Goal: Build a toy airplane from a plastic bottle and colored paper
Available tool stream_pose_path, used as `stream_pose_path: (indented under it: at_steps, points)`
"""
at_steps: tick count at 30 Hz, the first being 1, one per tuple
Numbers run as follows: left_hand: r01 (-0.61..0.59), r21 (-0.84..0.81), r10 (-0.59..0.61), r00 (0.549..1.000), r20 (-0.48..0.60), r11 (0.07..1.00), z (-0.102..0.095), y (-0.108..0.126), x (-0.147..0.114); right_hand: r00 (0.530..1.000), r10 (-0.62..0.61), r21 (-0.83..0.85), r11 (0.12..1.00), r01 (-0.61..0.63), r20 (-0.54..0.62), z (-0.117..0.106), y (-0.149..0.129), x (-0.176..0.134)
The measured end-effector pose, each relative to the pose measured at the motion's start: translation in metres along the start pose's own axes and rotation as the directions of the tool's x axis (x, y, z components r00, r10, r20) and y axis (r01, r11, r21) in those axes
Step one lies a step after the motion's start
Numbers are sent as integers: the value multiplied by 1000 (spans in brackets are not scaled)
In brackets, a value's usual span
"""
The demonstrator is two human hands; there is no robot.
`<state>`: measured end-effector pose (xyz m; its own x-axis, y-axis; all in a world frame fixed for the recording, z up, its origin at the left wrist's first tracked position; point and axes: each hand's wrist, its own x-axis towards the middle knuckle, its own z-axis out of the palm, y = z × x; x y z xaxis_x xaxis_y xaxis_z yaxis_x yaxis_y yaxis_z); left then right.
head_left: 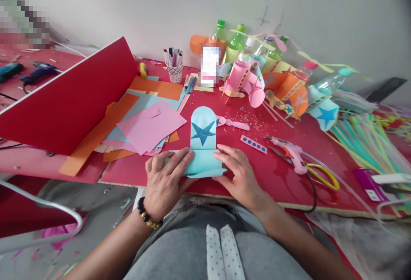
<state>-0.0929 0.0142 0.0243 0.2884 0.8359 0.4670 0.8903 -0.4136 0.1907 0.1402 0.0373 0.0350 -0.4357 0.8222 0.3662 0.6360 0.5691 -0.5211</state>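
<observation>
A light blue paper piece (205,160) lies at the table's front edge before me. Its rounded upper flap (203,115) bears a dark blue star, and its lower part is folded, with a loose edge toward me. My left hand (170,173) holds the left side, fingers on top and thumb by the near edge. On the right side, my right hand (239,175) grips the same paper between fingertips and thumb. Just beyond lies a pink paper propeller (236,124), partly hidden by the flap. A pink strip with blue dots (253,144) rests right of my right hand.
Paper sheets (150,126) pile up at left beside a red board (83,96). A pink glue gun (293,153) and yellow-handled scissors (323,176) lie right. Behind stand a pen cup (175,72), a phone (210,66) and several bottle crafts (245,78).
</observation>
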Motion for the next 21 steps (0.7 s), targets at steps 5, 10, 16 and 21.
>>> stream_pose_path:
  at_steps: [5,10,16,21]
  points:
    - [18,-21,-18,1000,-3,1000,1,-1,-2,1000,-3,13,1000,3,-6,0,0,-1]
    - [21,-20,-21,1000,8,1000,2,-2,-2,1000,4,12,1000,-4,-6,-1,-1,0]
    - [15,-15,-15,1000,10,1000,1,-1,0,1000,13,20,1000,-13,6,-1,-2,1]
    - [24,-4,-24,1000,-20,1000,-2,4,4,1000,20,24,1000,-19,-22,1,-2,3]
